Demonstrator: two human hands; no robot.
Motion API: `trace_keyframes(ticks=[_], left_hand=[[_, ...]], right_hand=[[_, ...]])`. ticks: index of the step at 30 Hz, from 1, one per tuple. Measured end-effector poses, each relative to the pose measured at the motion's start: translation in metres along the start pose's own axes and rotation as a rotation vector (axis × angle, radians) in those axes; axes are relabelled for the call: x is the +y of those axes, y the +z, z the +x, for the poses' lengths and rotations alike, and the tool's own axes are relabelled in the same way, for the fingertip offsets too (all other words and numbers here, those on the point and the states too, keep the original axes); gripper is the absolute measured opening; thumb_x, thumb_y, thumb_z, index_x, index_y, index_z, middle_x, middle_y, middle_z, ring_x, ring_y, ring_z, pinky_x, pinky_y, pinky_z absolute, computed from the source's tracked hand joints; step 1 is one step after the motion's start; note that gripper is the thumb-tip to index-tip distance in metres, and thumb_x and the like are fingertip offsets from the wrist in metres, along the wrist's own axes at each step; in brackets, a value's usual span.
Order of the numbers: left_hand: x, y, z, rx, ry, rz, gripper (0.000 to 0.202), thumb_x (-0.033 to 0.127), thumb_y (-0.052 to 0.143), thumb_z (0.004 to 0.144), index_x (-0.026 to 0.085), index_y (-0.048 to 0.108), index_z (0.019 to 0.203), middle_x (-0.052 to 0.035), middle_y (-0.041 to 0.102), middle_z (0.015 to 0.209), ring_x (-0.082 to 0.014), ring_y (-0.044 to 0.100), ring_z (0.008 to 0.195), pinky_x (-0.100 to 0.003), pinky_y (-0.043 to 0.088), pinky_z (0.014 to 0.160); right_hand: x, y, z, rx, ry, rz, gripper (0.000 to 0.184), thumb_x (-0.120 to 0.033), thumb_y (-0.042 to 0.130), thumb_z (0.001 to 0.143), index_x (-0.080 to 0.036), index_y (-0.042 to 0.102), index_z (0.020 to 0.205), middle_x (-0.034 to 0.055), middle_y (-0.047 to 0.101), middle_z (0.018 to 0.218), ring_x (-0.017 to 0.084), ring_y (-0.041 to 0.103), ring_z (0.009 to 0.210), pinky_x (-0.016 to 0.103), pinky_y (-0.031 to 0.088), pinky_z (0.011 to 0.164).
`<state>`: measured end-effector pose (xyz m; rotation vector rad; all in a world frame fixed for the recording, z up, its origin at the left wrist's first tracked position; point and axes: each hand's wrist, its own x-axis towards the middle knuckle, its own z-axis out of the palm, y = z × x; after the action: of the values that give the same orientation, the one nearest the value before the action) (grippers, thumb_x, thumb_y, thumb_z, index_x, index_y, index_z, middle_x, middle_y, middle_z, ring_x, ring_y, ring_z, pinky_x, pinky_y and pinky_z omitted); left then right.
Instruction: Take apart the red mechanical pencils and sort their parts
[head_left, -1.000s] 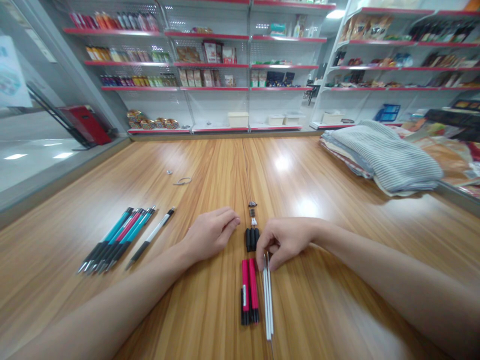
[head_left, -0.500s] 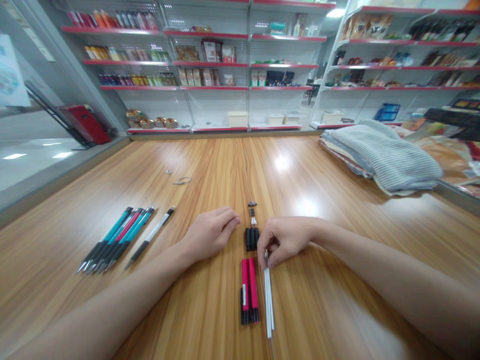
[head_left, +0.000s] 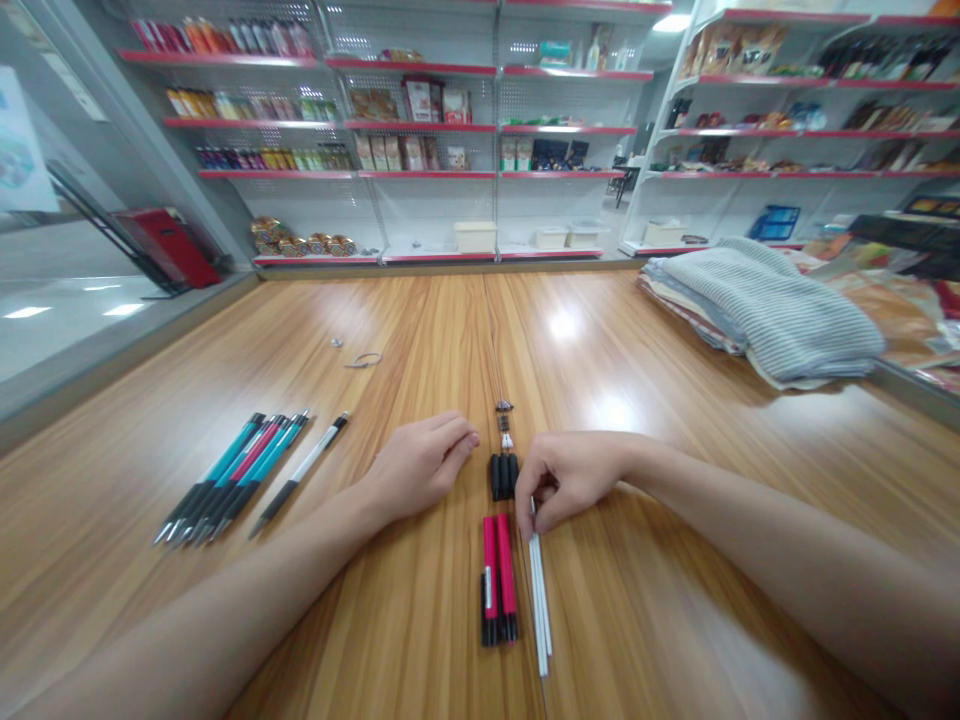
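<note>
My right hand (head_left: 566, 482) pinches the upper ends of thin white pen refills (head_left: 538, 610) lying on the wooden table. Just left of them are pink pen barrels (head_left: 500, 570) with black ends, side by side. Above the barrels sit short black grip sleeves (head_left: 504, 476), close to my right fingertips. Small white tips (head_left: 507, 440), springs (head_left: 504, 423) and tiny dark-and-silver parts (head_left: 504, 406) continue the column upward. My left hand (head_left: 427, 462) rests on the table left of this column, fingers curled together; whether anything is inside them is hidden.
Several assembled pens (head_left: 225, 485) in teal and pink lie at the left, with a white-and-black pen (head_left: 304, 472) beside them. A wire ring (head_left: 364, 361) and a small metal piece (head_left: 337, 343) lie farther back. Folded striped cloths (head_left: 772, 305) occupy the back right. Stocked shelves (head_left: 427, 174) stand beyond.
The lower ends of the white refills have shifted slightly to the right. My right hand keeps its pinch in the same place, and my left hand stays where it was.
</note>
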<state>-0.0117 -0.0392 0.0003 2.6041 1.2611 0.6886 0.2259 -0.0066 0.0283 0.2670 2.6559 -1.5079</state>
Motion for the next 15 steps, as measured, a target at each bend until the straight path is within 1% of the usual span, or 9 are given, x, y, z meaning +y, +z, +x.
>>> trace_keyframes(ticks=[3,7,10,12,14,15], left_hand=[[0.000,0.000,0.000,0.004,0.005,-0.012,0.022,0.026,0.039,0.097,0.017,0.056,0.086,-0.0028,0.057,0.080,-0.0142,0.055,0.077,-0.026,0.042,0.070],[-0.001,0.000,0.001,0.033,0.026,-0.029,0.020,0.024,0.042,0.096,0.017,0.057,0.086,-0.0031,0.058,0.080,-0.0135,0.055,0.076,-0.025,0.042,0.069],[0.000,-0.004,-0.003,0.106,0.082,-0.039,0.015,0.022,0.046,0.093,0.017,0.058,0.085,-0.0025,0.058,0.078,-0.0121,0.054,0.071,-0.025,0.041,0.064],[0.006,-0.009,-0.008,0.158,0.203,-0.041,0.009,0.020,0.052,0.090,0.017,0.058,0.084,-0.0015,0.056,0.074,-0.0110,0.051,0.065,-0.024,0.038,0.058],[0.020,-0.017,-0.014,0.167,0.403,0.001,0.003,0.019,0.057,0.086,0.018,0.059,0.085,-0.0005,0.056,0.070,-0.0104,0.048,0.058,-0.026,0.034,0.052],[0.030,-0.020,-0.017,0.141,0.532,0.049,0.002,0.020,0.059,0.084,0.018,0.060,0.083,0.0003,0.056,0.067,-0.0108,0.047,0.056,-0.028,0.032,0.050]], right_hand=[[0.001,0.000,-0.001,0.010,0.004,0.037,0.019,-0.021,0.070,0.079,-0.009,0.074,0.093,-0.0025,0.058,0.062,0.004,0.042,0.050,0.015,0.033,0.049],[0.007,-0.005,-0.006,0.048,0.044,0.206,0.030,-0.025,0.074,0.074,-0.009,0.071,0.099,-0.0068,0.048,0.053,0.003,0.037,0.045,0.016,0.028,0.044],[0.013,-0.010,-0.012,0.150,0.087,0.240,0.023,-0.025,0.072,0.075,-0.008,0.069,0.090,-0.0076,0.045,0.049,0.003,0.036,0.042,0.016,0.025,0.042],[0.016,-0.013,-0.014,0.214,0.120,0.203,0.018,-0.024,0.070,0.076,-0.008,0.068,0.085,-0.0076,0.045,0.048,0.003,0.036,0.042,0.016,0.024,0.041],[0.018,-0.014,-0.015,0.243,0.143,0.167,0.017,-0.023,0.069,0.075,-0.008,0.069,0.084,-0.0077,0.045,0.048,0.003,0.036,0.043,0.015,0.024,0.042],[0.018,-0.014,-0.015,0.240,0.150,0.153,0.018,-0.023,0.070,0.075,-0.008,0.069,0.084,-0.0077,0.045,0.048,0.004,0.036,0.043,0.016,0.024,0.042]])
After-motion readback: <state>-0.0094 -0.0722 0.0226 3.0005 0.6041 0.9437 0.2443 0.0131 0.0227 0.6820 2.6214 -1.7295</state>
